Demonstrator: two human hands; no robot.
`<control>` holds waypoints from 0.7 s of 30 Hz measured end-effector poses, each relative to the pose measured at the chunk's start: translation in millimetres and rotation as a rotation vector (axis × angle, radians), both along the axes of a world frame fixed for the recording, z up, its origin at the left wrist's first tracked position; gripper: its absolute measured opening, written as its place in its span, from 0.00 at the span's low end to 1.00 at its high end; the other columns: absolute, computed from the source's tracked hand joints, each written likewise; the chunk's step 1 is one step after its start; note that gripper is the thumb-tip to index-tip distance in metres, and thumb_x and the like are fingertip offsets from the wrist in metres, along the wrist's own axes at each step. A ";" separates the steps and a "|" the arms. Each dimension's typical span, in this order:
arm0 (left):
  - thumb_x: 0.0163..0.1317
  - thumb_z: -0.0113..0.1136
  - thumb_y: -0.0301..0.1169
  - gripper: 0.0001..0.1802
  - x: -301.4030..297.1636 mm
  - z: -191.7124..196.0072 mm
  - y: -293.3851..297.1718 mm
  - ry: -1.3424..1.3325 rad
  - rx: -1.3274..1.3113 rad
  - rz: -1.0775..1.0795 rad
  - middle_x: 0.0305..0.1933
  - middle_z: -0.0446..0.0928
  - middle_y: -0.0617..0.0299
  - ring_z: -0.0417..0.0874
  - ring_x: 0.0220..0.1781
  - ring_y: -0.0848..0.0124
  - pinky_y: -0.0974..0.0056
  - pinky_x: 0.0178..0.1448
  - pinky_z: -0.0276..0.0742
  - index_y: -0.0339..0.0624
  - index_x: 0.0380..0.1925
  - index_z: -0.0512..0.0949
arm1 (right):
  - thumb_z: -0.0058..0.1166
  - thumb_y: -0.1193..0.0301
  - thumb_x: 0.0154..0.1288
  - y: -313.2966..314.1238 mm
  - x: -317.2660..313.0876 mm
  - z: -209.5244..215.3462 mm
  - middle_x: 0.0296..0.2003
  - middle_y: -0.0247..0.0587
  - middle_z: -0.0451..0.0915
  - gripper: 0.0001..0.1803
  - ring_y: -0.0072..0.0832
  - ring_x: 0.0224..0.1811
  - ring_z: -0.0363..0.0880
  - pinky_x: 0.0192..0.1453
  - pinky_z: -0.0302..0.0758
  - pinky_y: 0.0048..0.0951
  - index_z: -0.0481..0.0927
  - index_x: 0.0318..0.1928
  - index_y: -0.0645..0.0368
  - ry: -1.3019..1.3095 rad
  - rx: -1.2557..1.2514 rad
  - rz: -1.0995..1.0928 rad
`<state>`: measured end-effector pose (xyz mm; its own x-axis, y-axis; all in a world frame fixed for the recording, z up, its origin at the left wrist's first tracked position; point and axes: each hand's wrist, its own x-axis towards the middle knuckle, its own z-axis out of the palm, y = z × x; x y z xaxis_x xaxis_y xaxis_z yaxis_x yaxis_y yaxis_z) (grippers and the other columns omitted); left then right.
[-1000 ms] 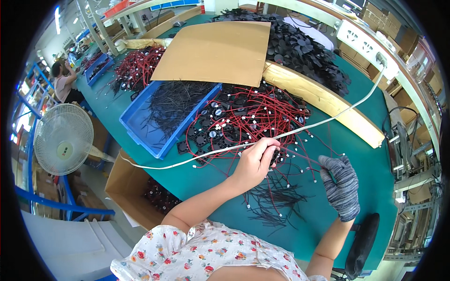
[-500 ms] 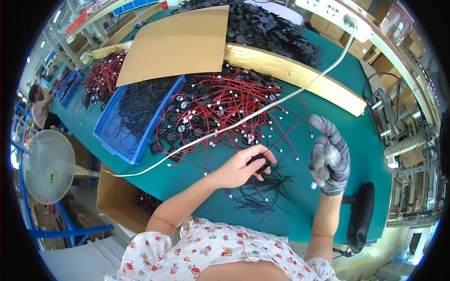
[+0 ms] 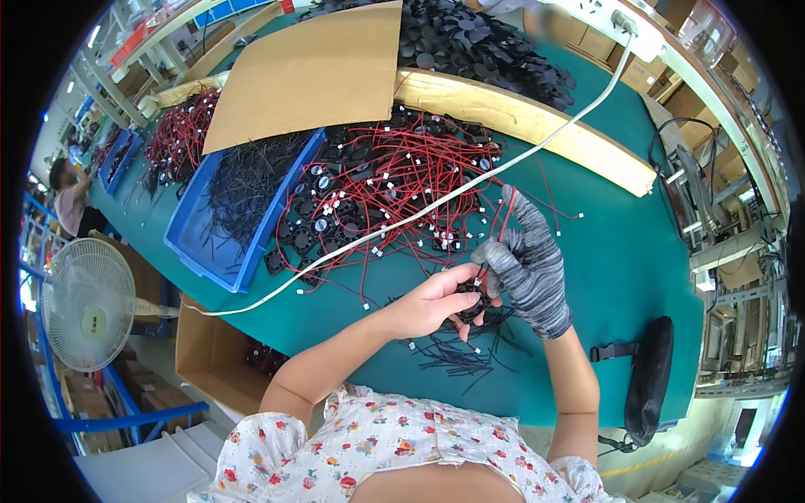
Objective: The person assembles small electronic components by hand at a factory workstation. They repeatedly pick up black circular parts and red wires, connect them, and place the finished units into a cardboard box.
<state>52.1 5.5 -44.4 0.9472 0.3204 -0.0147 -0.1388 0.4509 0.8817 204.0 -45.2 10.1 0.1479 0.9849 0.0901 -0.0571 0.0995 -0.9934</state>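
Observation:
My bare left hand (image 3: 429, 303) grips a small black cooling fan (image 3: 472, 307) between thumb and fingers, above the green table. Close against it on the right is my right hand (image 3: 537, 281), in a grey knitted glove, its thumb and fingers pinched at the fan's red wire (image 3: 507, 211). A length of that wire rises beside the raised index finger; the pinch point itself is partly hidden. Beneath the hands lies a loose bunch of thin black tubes (image 3: 459, 356). Just beyond them spreads a pile of black fans with red wires (image 3: 394, 180) and white connectors.
A blue tray (image 3: 194, 256) of thin black tubes stands left of the pile, partly under a cardboard sheet (image 3: 310, 80). A white cable (image 3: 537, 149) crosses above the table. A wooden bar (image 3: 537, 126) fences off black flat pieces (image 3: 486, 50). A black pouch (image 3: 647, 386) sits at right.
My right hand has come left and in to the fan, fingers now beside my left hand. The red wire, earlier stretched between the hands, is drawn up close. My left hand keeps the fan.

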 end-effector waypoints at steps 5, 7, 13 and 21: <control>0.68 0.37 0.32 0.15 2.6 -3.5 -2.6 0.044 0.052 0.081 0.43 0.72 0.55 0.74 0.31 0.73 0.71 0.28 0.75 0.34 0.50 0.64 | 0.47 0.81 0.58 0.9 -3.0 -6.6 0.21 0.35 0.74 0.34 0.14 0.14 0.67 0.14 0.65 0.16 0.50 0.65 0.56 -0.023 -0.009 0.007; 0.68 0.35 0.32 0.15 2.4 -4.4 -3.9 0.075 0.085 0.127 0.40 0.72 0.56 0.74 0.28 0.74 0.72 0.26 0.73 0.34 0.46 0.66 | 0.48 0.80 0.58 1.3 -4.7 -6.1 0.20 0.34 0.73 0.33 0.14 0.14 0.67 0.14 0.64 0.17 0.53 0.63 0.57 0.003 -0.031 0.000; 0.69 0.34 0.34 0.15 -0.1 2.9 -6.6 0.071 0.115 0.045 0.35 0.71 0.56 0.73 0.26 0.75 0.72 0.24 0.69 0.36 0.32 0.68 | 0.53 0.73 0.58 6.3 12.9 -12.9 0.31 0.35 0.78 0.10 0.16 0.24 0.73 0.28 0.72 0.20 0.79 0.40 0.61 -0.210 -0.023 -0.143; 0.69 0.34 0.35 0.15 1.0 5.0 -14.8 -0.032 -0.054 -0.057 0.34 0.71 0.54 0.73 0.23 0.72 0.71 0.22 0.68 0.37 0.30 0.67 | 0.52 0.69 0.61 9.9 18.0 -21.2 0.35 0.48 0.79 0.14 0.32 0.37 0.79 0.42 0.77 0.32 0.75 0.43 0.65 0.483 0.058 -0.065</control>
